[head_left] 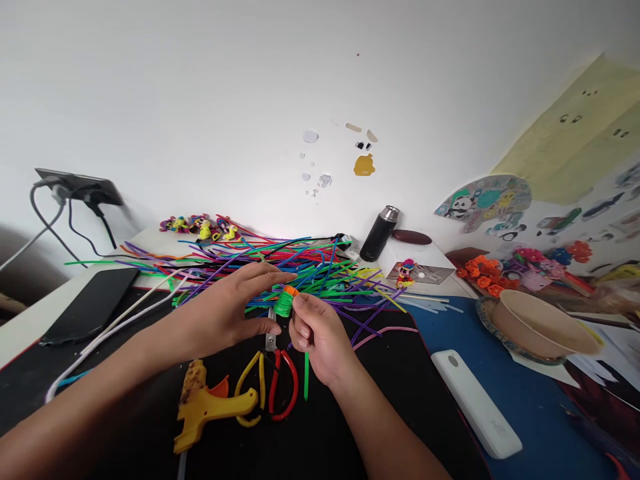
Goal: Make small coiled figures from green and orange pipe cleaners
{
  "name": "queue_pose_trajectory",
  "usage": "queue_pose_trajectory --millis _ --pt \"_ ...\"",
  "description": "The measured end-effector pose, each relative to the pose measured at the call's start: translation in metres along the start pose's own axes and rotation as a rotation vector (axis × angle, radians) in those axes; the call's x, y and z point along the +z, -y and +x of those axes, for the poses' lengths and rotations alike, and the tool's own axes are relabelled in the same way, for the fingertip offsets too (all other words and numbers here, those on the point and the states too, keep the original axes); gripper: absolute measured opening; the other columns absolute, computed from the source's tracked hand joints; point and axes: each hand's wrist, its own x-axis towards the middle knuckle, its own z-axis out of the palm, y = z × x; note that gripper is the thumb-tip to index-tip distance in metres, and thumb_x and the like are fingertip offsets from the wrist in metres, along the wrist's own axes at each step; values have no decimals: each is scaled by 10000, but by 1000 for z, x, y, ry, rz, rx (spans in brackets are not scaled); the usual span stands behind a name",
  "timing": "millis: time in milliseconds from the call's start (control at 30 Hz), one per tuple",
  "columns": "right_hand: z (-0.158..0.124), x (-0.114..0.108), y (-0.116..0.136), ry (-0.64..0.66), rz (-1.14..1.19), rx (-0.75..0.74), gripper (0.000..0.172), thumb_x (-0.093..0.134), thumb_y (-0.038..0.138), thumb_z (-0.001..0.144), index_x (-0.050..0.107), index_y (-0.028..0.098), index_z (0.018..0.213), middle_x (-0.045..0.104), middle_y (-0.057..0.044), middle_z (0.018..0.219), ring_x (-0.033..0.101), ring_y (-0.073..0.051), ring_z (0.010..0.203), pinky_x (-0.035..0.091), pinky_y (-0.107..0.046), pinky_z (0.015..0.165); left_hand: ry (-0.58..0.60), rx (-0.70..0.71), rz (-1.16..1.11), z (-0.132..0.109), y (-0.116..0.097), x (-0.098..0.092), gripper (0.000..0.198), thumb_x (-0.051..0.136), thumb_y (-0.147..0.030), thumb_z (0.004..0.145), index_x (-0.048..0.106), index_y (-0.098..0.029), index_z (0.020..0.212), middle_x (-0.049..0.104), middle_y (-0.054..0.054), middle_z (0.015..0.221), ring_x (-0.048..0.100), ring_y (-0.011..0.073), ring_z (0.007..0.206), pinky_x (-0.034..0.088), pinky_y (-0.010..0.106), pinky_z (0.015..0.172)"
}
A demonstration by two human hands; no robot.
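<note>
My right hand [323, 337] pinches a small coiled piece of pipe cleaner [284, 305], green with an orange upper rim, between thumb and fingers. A straight green pipe cleaner [307, 377] points down below that hand. My left hand [233, 303] is just left of the coil, thumb and fingers spread apart around a gap, with nothing visible in it. Beneath the hands lie red-handled pliers [273, 393] and a yellow-handled tool [241, 385], its far end hidden. A yellow glue gun [203, 407] with an orange trigger lies nearer me, on the black mat [320, 447].
Loose pipe cleaners [330, 267] pile up along the wall. Behind them stand a black thermos [380, 235] and a small pipe-cleaner figure [406, 272]. A phone [90, 307] and white cable [115, 328] lie left; a white oblong device [477, 403] and bowl [540, 330] sit right.
</note>
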Motion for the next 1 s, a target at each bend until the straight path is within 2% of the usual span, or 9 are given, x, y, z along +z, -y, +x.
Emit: queue_pose_trajectory --millis 167,367,567,833,1000 --pt "0 1 -4 -4 -23 -4 499 940 587 784 666 181 881 438 116 503 343 -59 414 156 -230 441 20 60 15 1 -1 13 494 842 -406 936 757 -335 1417 739 109 1366 699 342 1272 558 400 1101" --pt "-1 3 -4 -12 -75 -17 511 930 609 782 657 187 877 456 113 489 352 -59 406 169 -223 433 28 32 -61 4 -7 14 349 800 -369 961 805 -309 1305 774 96 1284 719 314 1206 554 380 1077" --pt "-1 2 -4 -16 -125 -34 497 924 612 784 661 200 873 463 109 498 362 -72 421 187 -222 433 49 -5 -112 8 -7 4 315 855 -388 886 850 -309 1192 745 86 1207 703 308 1143 561 366 1004" --pt "-1 1 -6 -20 -195 -90 447 884 599 839 692 196 810 445 105 497 366 -79 428 247 -235 445 76 -87 -89 11 0 -2 413 821 -402 893 832 -365 1304 748 70 1208 714 301 1117 549 369 994" --pt "-2 1 -2 -55 -207 -133 441 871 597 851 696 195 803 435 103 497 371 -82 424 256 -245 447 70 -89 -100 11 4 -2 388 845 -426 880 848 -357 1262 767 70 1209 710 313 1141 554 367 994"
